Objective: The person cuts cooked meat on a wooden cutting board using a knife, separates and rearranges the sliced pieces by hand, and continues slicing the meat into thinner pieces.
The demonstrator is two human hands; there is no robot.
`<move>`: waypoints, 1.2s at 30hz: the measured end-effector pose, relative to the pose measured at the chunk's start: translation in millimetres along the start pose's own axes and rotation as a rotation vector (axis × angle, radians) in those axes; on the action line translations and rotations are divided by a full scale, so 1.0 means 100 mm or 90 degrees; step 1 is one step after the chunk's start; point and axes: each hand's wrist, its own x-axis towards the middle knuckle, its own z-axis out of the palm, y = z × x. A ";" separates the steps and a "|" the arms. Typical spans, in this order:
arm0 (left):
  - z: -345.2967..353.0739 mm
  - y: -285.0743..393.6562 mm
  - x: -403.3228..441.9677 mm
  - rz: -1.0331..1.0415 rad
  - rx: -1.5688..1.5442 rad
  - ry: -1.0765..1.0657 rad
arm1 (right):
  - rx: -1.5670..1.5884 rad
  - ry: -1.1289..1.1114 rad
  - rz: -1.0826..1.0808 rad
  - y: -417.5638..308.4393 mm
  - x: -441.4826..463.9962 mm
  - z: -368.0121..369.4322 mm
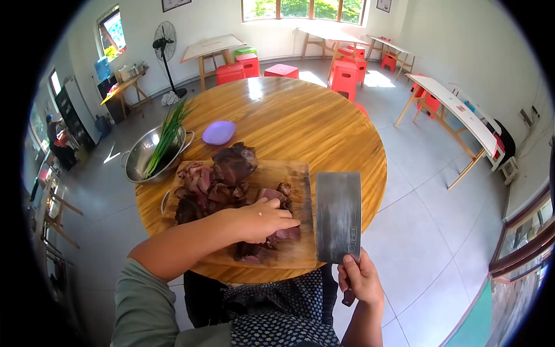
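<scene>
My right hand (pixel 359 277) grips the dark handle of a wide cleaver (pixel 338 217), whose blade stands beside the right edge of the cutting board. On the wooden cutting board (pixel 302 179), my left hand (pixel 263 221) is closed over pieces of meat (pixel 287 232); its fingertips are partly hidden. This meat is dark outside and reddish on its cut faces. A pile of meat slices (pixel 198 179) and a larger dark chunk (pixel 234 161) lie at the board's far left.
Beside the board on the round wooden table (pixel 289 115) are a steel basin (pixel 140 153) with green scallions (pixel 166 139) and a purple plate (pixel 219 133). Behind stand red stools (pixel 345 80), white-topped tables and a fan (pixel 165 49). Another person (pixel 59 141) is at far left.
</scene>
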 end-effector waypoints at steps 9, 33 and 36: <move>0.17 -0.16 -0.09 0.055 0.011 -0.045 | 0.006 -0.017 0.011 0.07 -0.02 -0.03; -0.48 -0.57 -0.78 -0.211 -0.278 0.156 | 0.039 -0.019 0.060 0.17 -0.05 0.03; -0.55 -0.70 -0.97 -0.251 -0.252 0.190 | 0.029 -0.016 0.068 0.20 -0.04 0.02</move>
